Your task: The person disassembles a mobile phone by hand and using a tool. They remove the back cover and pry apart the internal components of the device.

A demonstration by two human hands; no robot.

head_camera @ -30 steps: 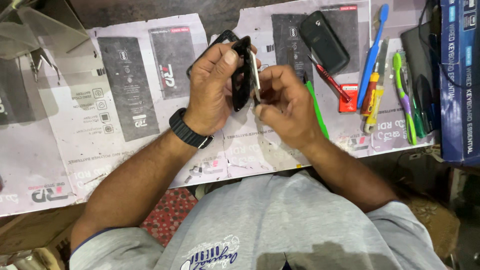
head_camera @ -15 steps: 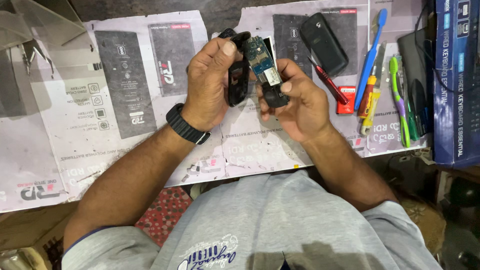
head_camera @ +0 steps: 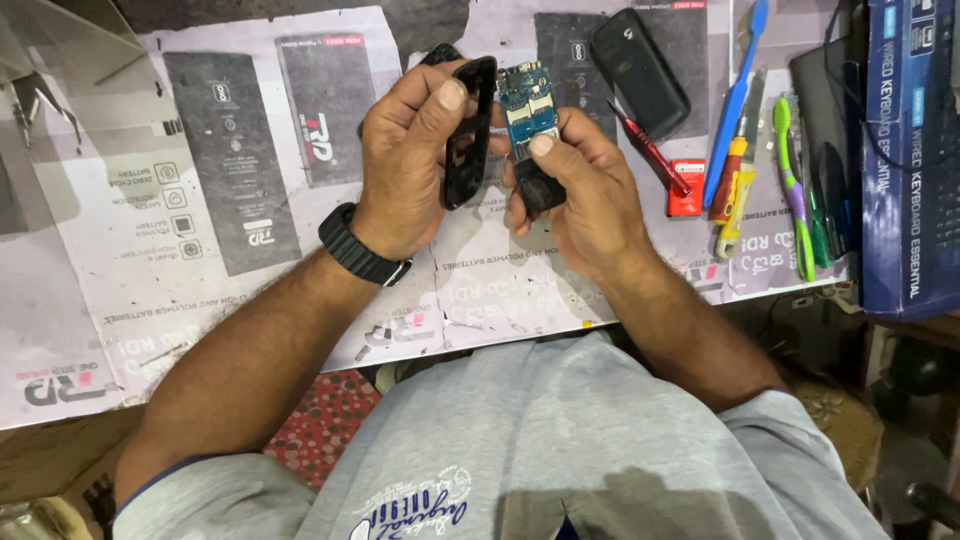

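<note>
My left hand (head_camera: 410, 160) grips a black phone housing frame (head_camera: 468, 135), held upright on its edge with my thumb on top. My right hand (head_camera: 580, 195) holds the phone's inner body (head_camera: 530, 125), its blue circuit board facing up and my thumb pressed on the board. The two parts are side by side, slightly apart, above a table covered with printed paper sheets (head_camera: 200, 180). A black watch (head_camera: 358, 250) is on my left wrist.
A black phone (head_camera: 640, 72) lies at the back. To the right are a red-handled screwdriver (head_camera: 652, 158), a small red card (head_camera: 686, 188), a blue toothbrush (head_camera: 736, 95), a green toothbrush (head_camera: 792, 185), a yellow-red tool (head_camera: 732, 190) and a blue keyboard box (head_camera: 912, 150).
The phone was one closed piece held in both hands. The black frame has come away into my left hand, and my right hand turned the inner body so the circuit board faces up.
</note>
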